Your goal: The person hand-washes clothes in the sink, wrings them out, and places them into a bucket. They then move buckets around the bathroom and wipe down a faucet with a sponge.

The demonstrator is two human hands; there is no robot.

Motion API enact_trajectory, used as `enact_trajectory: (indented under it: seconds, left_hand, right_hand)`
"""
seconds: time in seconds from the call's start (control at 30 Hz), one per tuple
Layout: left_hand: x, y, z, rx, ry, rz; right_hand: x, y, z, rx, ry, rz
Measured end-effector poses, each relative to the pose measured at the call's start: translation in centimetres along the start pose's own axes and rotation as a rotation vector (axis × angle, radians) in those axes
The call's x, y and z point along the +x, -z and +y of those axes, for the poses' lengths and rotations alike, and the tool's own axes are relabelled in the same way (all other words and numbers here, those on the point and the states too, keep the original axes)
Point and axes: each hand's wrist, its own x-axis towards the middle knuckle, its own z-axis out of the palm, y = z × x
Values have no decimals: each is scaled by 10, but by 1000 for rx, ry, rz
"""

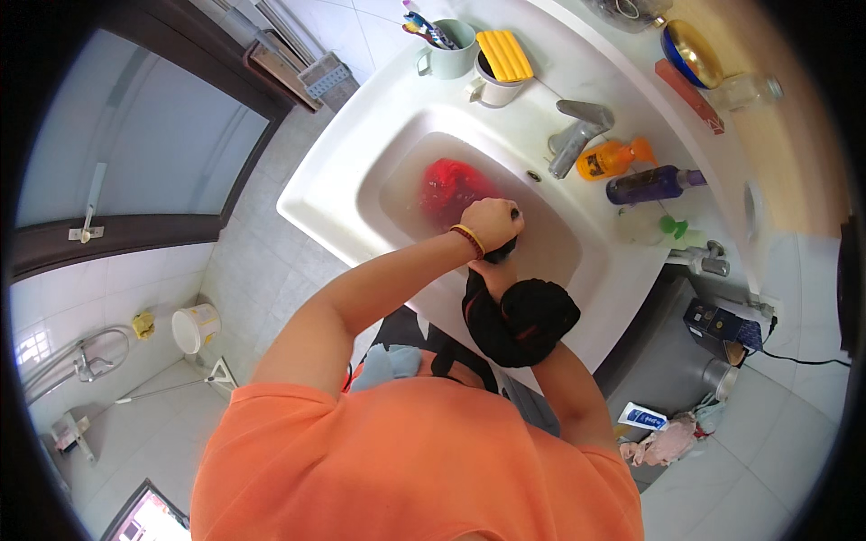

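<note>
My left hand (488, 224) is closed around a bunched end of a black cloth (534, 323) above the sink. Below it, my right hand (498, 272) grips the same cloth, partly hidden by the left hand and the fabric. The rest of the dark cloth hangs over my right wrist and forearm. Red fabric (452, 181) lies partly under cloudy water in the white washbasin (318, 182), just beyond my hands. A metal faucet (575, 142) stands on the basin's far right side.
Along the back rim stand a green mug (454, 55) with toothbrushes, a white mug (496, 88) under a yellow ridged sponge (505, 55), an orange pump bottle (607, 160) and a purple bottle (646, 186). A washing machine (659, 365) with a toothpaste tube (643, 416) is at the right.
</note>
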Motion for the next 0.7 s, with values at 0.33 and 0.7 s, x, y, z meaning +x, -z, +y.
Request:
enact_trajectory:
  seconds: [0.33, 0.7]
  left_hand:
    - [-25, -4, -11, -141, -186, 16]
    - [-77, -14, 14, 148, -485, 316]
  right_hand:
    - [-28, 10, -59, 817, 30, -1]
    - [-12, 36, -13, 298, -28, 52]
